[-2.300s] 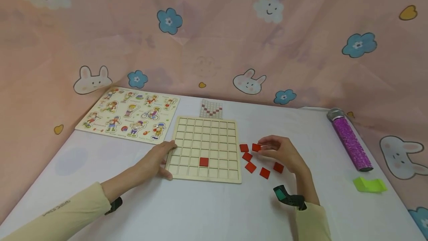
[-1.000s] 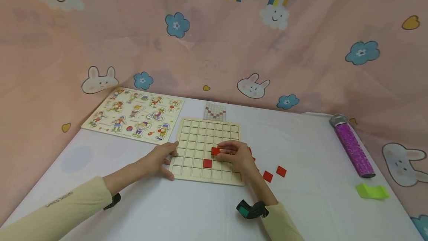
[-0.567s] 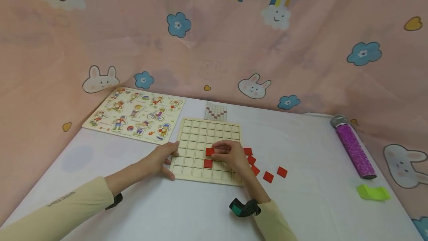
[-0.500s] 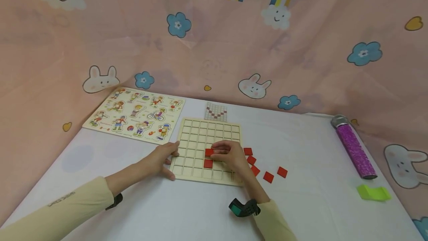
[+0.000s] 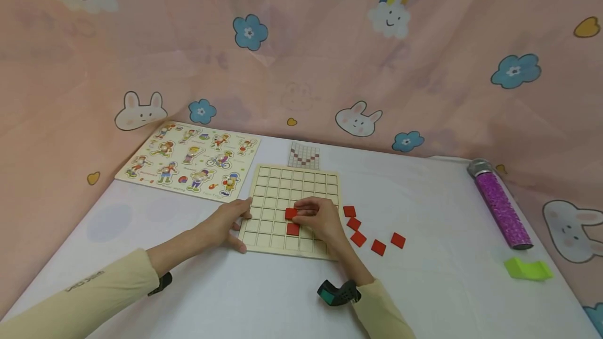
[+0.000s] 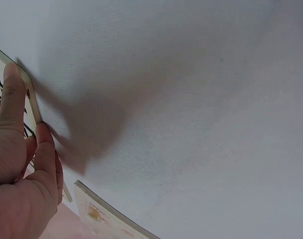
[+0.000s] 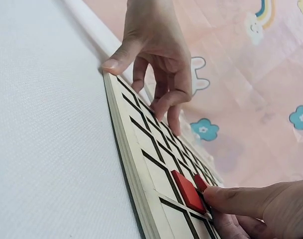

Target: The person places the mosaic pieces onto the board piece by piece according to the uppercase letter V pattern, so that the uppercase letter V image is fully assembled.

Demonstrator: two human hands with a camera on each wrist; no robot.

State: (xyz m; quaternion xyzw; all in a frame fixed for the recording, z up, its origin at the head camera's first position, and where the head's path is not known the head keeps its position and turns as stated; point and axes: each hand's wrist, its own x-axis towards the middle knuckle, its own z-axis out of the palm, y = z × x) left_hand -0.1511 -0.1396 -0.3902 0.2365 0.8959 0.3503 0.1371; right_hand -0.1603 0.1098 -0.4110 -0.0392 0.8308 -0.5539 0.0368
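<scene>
A square wooden grid board (image 5: pixel 275 184) lies on the white table in the head view. My left hand (image 5: pixel 220 228) grips its left edge, thumb by the front corner; the left wrist view shows this hand (image 6: pixel 22 159) at the rim. Over the board, my right hand (image 5: pixel 322 219) pinches a red square tile (image 5: pixel 290 214) between thumb and fingers. Just in front of it, another red tile (image 5: pixel 293 229) sits in a cell. In the right wrist view the held tile (image 7: pixel 200 182) is partly hidden behind the thumb and the seated tile (image 7: pixel 187 191).
Several loose red tiles (image 5: pixel 358 238) lie right of the board. Behind it is a small pattern card (image 5: pixel 303 156). A picture puzzle board (image 5: pixel 188 161) lies at the back left. Far right are a purple glitter microphone (image 5: pixel 503 208) and a lime-green curved piece (image 5: pixel 528 269).
My right hand has picked a red tile from the loose ones and carried it left over the board, lately shifting slightly further left. The left hand has stayed at the board's edge.
</scene>
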